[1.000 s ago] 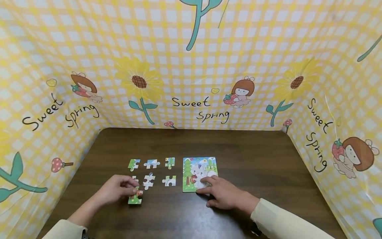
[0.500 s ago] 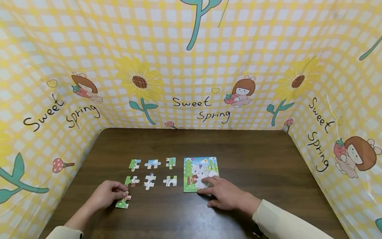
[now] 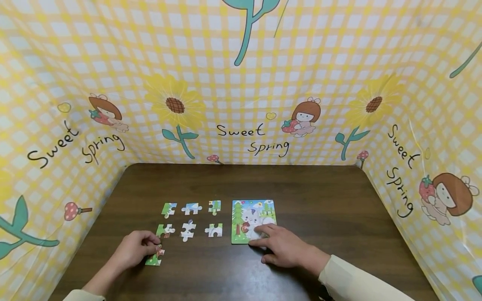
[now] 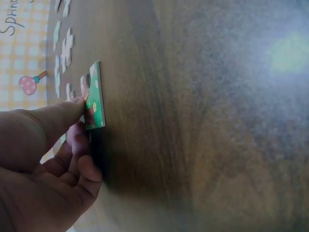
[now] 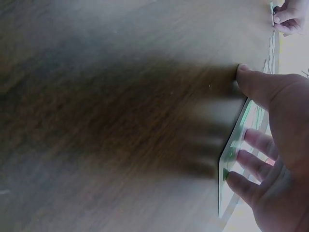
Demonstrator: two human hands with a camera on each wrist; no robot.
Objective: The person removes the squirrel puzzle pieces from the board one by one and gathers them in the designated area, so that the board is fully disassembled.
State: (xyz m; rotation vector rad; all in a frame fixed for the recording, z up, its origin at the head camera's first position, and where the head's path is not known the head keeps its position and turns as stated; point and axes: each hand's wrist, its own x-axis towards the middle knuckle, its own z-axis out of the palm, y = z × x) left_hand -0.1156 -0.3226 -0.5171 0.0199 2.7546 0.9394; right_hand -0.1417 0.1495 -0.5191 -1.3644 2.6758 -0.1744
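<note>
At the near left of the table, my left hand (image 3: pixel 132 249) pinches a green jigsaw puzzle piece (image 3: pixel 154 258) by its far left side, thumb against it in the left wrist view. This puzzle piece (image 4: pixel 96 100) lies at or just above the tabletop; I cannot tell which. Just beyond it is another green and white piece (image 3: pixel 164 230). My right hand (image 3: pixel 288 246) rests spread fingertips on the square picture board (image 3: pixel 238 213), which shows a white animal among trees. Its thumb touches the table beside the board, and the hand covers the board's lower right.
Several loose pieces lie in two rows left of the board, among them a white middle piece (image 3: pixel 188 230), a right piece (image 3: pixel 214 230) and a blue top piece (image 3: pixel 192 208). A checked yellow cloth (image 3: pixel 241 96) walls the brown table (image 3: pixel 301 184) at back and sides.
My left hand has brought the green puzzle piece left and slightly nearer, uncovering the piece behind it. Over the last half second it has hardly moved. My right hand stays on the board.
</note>
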